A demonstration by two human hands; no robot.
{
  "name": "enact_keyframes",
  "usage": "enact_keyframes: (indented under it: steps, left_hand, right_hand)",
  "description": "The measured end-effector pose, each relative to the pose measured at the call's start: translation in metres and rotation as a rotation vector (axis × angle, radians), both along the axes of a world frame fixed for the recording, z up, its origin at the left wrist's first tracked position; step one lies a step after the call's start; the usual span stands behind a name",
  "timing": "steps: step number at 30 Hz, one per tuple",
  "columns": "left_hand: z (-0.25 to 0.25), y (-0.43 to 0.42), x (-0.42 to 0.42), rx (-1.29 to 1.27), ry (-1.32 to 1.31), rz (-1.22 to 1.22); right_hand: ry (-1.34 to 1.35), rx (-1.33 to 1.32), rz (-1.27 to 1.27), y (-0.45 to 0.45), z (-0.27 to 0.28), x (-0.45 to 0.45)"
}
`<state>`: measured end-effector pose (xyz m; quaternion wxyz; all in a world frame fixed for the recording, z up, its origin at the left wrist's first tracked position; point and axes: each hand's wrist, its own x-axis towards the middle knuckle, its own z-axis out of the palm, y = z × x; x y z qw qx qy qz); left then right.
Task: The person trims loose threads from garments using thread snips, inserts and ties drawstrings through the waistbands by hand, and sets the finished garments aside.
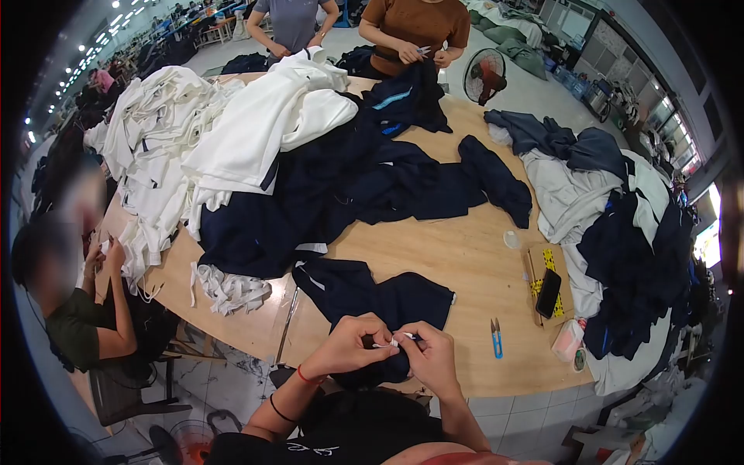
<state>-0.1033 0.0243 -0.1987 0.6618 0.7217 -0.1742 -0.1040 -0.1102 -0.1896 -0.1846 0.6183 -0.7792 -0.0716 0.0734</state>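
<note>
Near the table's front edge, my left hand and my right hand are close together, fingertips pinched. Between them is a small white piece, perhaps a tag or strip; its exact kind is too small to tell. A navy garment lies under and just beyond my hands, partly hidden by them. To the right of my right hand, blue-handled thread snips rest on the wooden table.
White garments and navy garments are heaped across the table. White strips lie left. At right are a cardboard box, a phone and a mixed clothing pile. People work at the left and far sides; a fan stands behind.
</note>
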Motion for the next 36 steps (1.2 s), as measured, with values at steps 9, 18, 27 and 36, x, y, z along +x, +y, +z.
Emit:
enact_keyframes:
  steps: [9,18,27,36]
  left_hand:
    - [0.004,-0.012,-0.018,0.277,-0.177,0.222]
    - [-0.003,-0.009,-0.021,0.264,-0.220,0.200]
    - [-0.016,-0.020,-0.027,0.410,-0.440,0.349]
    - [-0.032,-0.024,-0.033,0.493,-0.561,0.425]
  right_hand:
    - [-0.121,-0.160,0.004,0.005,-0.012,0.000]
    - [-0.005,-0.006,-0.016,0.013,-0.033,-0.007]
    - [0.224,0.284,-0.147,0.017,-0.061,-0.010]
    - [0.165,0.215,-0.152,0.020,-0.062,0.000]
